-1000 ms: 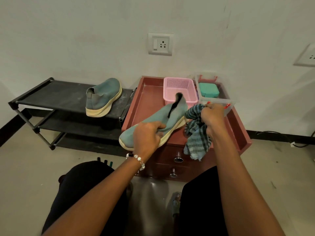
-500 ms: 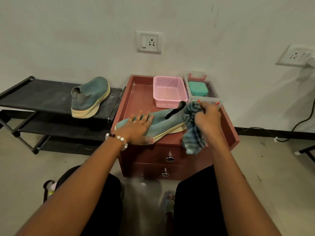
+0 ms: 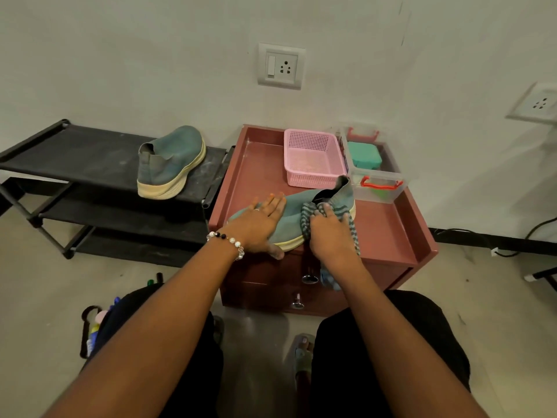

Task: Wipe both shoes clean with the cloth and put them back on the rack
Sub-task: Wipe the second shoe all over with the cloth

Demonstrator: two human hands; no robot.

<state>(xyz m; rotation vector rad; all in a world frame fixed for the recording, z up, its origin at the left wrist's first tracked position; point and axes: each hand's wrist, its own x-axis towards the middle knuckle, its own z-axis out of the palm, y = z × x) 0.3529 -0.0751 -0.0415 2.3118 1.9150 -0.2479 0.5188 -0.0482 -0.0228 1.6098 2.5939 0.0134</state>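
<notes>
One teal slip-on shoe with a cream sole lies on the top of the red-brown drawer cabinet, toe to the left. My left hand rests flat on its toe end, fingers straight. My right hand presses the striped blue-grey cloth against the shoe near its opening; the cloth's tail hangs down over the cabinet front. The second teal shoe stands on the top shelf of the black shoe rack at the left.
A pink mesh basket and a clear box with red handles holding a green container sit at the cabinet's back. Wall sockets are above. A bag of items lies on the floor at lower left. My knees are below the cabinet.
The shoe went from held tilted in the air to lying on the cabinet top. My left hand flattened on its toe. My right hand brought the cloth down onto the shoe.
</notes>
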